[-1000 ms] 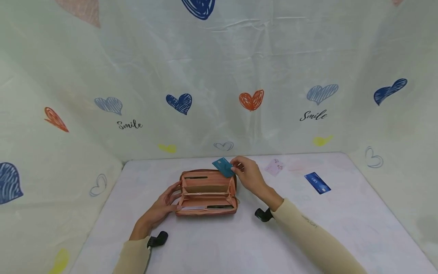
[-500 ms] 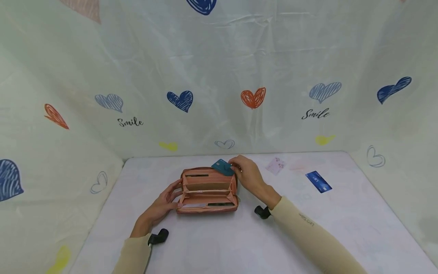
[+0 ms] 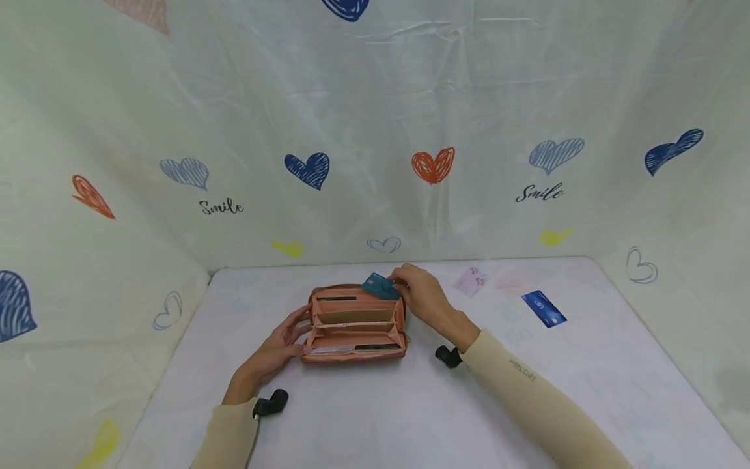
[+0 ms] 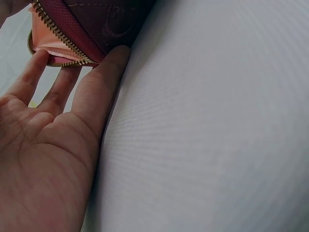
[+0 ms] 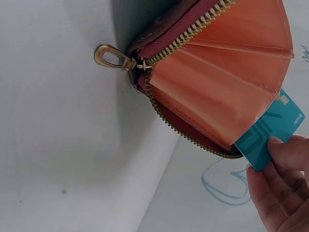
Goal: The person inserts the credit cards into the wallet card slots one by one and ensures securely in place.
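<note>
A salmon-pink zip wallet [image 3: 354,324] lies unzipped and spread on the table, its pockets facing up. My left hand [image 3: 275,352] holds its left end; in the left wrist view the fingers [image 4: 91,99] reach the brass zip edge and the dark outer cover. My right hand [image 3: 428,296] pinches a teal bank card [image 3: 379,285] by its right end, over the wallet's far right corner. In the right wrist view the teal card [image 5: 270,130] is partly behind the side gusset [image 5: 212,96]; whether its edge sits in a slot cannot be seen.
A blue bank card [image 3: 545,309] lies on the table's right side. A pinkish paper square [image 3: 471,282] lies behind the right hand. Dark and pale cards [image 3: 376,347] show in the wallet's near slots, a dark one [image 3: 336,298] in the far part. A patterned curtain [image 3: 375,130] backs the table.
The teal card has tilted flatter and dropped slightly toward the wallet's far inner side, with the right hand. The left hand keeps its place at the wallet's left end.
</note>
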The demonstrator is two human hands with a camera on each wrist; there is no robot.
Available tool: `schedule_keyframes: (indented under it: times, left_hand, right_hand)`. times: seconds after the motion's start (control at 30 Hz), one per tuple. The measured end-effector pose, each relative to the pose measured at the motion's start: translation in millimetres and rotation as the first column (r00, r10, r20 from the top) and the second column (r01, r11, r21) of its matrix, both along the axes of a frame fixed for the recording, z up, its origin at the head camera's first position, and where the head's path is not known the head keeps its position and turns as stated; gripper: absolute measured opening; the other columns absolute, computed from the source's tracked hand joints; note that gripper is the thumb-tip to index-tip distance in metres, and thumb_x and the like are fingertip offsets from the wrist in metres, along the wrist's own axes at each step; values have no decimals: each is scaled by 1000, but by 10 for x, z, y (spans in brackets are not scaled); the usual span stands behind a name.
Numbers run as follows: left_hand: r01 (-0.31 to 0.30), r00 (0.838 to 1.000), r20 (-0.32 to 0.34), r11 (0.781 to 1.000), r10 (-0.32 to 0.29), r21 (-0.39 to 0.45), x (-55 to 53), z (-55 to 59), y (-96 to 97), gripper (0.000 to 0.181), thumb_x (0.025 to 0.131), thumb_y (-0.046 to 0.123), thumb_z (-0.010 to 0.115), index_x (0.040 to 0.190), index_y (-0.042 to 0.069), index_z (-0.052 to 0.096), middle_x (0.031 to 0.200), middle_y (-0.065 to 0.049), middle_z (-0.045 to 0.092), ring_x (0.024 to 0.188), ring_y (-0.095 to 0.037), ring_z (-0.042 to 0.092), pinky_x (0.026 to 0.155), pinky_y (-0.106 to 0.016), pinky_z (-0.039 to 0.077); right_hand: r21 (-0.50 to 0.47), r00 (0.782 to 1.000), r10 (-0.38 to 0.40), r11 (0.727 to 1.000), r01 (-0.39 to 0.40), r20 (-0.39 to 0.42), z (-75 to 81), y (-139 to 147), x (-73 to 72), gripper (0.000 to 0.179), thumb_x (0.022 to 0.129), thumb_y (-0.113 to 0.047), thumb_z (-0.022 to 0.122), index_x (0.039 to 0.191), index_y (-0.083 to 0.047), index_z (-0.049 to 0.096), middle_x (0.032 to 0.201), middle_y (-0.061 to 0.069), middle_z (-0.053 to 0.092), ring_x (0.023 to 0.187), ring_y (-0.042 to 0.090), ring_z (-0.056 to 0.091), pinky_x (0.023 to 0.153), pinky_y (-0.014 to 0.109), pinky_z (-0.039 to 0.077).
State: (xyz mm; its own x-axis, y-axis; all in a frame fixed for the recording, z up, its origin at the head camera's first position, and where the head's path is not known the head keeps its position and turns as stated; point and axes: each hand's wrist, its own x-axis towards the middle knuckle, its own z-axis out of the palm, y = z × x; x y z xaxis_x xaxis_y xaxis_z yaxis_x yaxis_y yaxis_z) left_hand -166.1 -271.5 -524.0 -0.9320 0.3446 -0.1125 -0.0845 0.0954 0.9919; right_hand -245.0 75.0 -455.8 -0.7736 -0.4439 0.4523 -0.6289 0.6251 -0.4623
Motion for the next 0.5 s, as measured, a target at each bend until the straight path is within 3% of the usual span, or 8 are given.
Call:
schedule_keyframes:
  times: [0.3,0.4,0.5]
  left_hand:
    - [3,1000,1,1000,-3,0,1,-3,-20,93,92,-1,74,168,6,20,165,-25,26,133,-2,49,101,-20,47]
    - [2,1000,0,1000,-2,0,-1,-11,-19,93,92,-1,74,168,7,21,164,-25,26,131,-1,50,101,-20,47]
    - [-2,1000,2,1000,2,1,0,-16,-9,93,92,0,75,168,7,22,165,-25,26,136,-8,48,101,-20,47]
  right_hand:
    - [78,1000,-10,997,8,23,54,-61,1,15,100,2,68,108,-7,77,96,5,70,88,19,69,79,38,59]
    - [85,1000,-8,996,6,19,59,-72,1,15,100,2,68,107,-7,77,94,4,69,85,18,69,77,38,59]
    - [86,1000,-8,996,6,23,57,-77,1,15,99,2,69,107,-8,78,94,4,69,84,18,69,76,38,59]
